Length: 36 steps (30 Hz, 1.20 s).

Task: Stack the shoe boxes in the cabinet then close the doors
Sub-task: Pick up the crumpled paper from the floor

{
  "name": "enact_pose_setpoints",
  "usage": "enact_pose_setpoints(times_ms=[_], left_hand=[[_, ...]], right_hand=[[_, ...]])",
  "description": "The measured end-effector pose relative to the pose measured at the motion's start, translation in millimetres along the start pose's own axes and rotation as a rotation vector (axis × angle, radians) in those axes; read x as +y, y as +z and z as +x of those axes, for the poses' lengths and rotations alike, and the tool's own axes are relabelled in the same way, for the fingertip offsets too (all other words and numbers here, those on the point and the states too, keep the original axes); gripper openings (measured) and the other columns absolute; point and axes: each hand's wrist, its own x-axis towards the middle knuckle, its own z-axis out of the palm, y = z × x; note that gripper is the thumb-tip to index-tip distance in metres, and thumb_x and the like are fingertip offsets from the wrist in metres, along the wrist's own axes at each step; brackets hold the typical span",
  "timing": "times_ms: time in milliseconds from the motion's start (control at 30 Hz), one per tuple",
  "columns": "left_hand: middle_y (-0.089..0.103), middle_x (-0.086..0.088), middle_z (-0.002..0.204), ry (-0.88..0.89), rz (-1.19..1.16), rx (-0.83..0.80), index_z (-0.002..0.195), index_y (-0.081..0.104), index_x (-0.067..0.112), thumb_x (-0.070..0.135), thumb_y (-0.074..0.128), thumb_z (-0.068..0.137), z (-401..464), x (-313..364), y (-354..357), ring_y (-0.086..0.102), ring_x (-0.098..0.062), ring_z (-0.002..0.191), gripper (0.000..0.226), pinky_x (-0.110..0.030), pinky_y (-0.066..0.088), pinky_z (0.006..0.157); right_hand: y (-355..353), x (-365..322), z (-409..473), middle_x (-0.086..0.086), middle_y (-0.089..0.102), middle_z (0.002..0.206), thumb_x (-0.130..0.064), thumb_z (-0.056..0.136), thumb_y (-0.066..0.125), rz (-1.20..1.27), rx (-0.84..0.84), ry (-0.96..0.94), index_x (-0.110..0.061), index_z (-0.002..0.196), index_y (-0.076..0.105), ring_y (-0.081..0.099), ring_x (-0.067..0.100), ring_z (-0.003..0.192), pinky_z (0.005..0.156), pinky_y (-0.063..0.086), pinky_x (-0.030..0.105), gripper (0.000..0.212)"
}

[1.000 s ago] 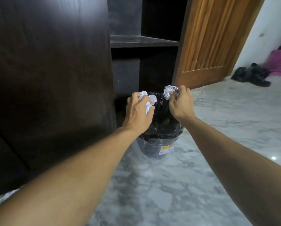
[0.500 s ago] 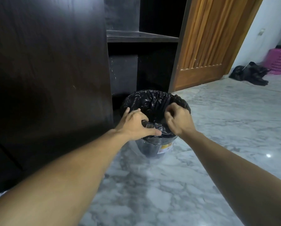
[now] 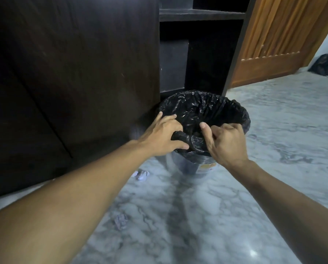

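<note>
Cabinet, one bin, two hands

Black bin liner, dark brown cabinet, grey-veined white marble floor.

bin: a round bin stands on the floor, with a yellow label low on its side
liner: a black plastic bag lines the bin and folds over its rim
floor: grey-white marble, glossy
paper: one white crumpled piece lies on the floor left of the bin; a greyer piece lies nearer the camera
door: a brown wooden door at the upper right
dark heap: something black on the floor at the right edge, too blurred to tell
</note>
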Motion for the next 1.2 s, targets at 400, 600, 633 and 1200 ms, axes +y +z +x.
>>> enact_pose_setpoints(times_ms=[400, 600, 633, 1200], left_hand=[[0.039, -0.008, 0.151, -0.543, 0.019, 0.326, 0.140, 0.046, 0.012, 0.067, 0.053, 0.075, -221.4, -23.3, 19.6, 0.031, -0.026, 0.142, 0.085, -0.049, 0.016, 0.118], [0.011, -0.012, 0.161, -0.906, 0.144, 0.316, 0.151, 0.021, 0.009, 0.082, 0.043, 0.068, -356.9, -27.0, 75.6, 0.010, -0.031, 0.148, 0.112, -0.051, 0.003, 0.118], [0.008, -0.014, 0.161, -0.974, 0.145, 0.311, 0.152, 0.018, 0.007, 0.088, 0.040, 0.064, -372.3, -26.2, 82.0, 0.007, -0.032, 0.149, 0.121, -0.050, 0.000, 0.117], [0.008, -0.030, 0.157, -1.297, 0.110, 0.365, 0.151, 0.013, -0.003, 0.095, 0.033, 0.059, -390.1, -109.5, 102.4, 0.011, -0.045, 0.145, 0.136, -0.059, 0.017, 0.115]], right_hand=[[-11.7, -127.8, -46.4, 0.007, 0.065, 0.091, -0.023, 0.085, 0.060, 0.493, -0.148, -0.133, -0.007, 0.087, 0.064, 0.059, 0.031, 0.085, 0.075, 0.044, 0.040, 0.017], [15.0, -187.4, -123.3, 0.008, 0.057, 0.129, -0.043, 0.084, 0.065, 0.541, -0.747, -0.204, -0.010, 0.120, 0.060, 0.056, 0.030, 0.116, 0.094, 0.046, 0.043, 0.048], [18.5, -192.9, -133.4, 0.007, 0.049, 0.140, -0.049, 0.084, 0.065, 0.510, -0.832, -0.202, -0.013, 0.128, 0.055, 0.049, 0.028, 0.126, 0.101, 0.041, 0.043, 0.058], [98.7, -255.3, -180.1, 0.012, -0.001, 0.163, -0.084, 0.074, 0.035, 0.384, -0.957, -0.119, -0.013, 0.153, 0.017, 0.005, 0.030, 0.150, 0.118, 0.017, 0.049, 0.107]])
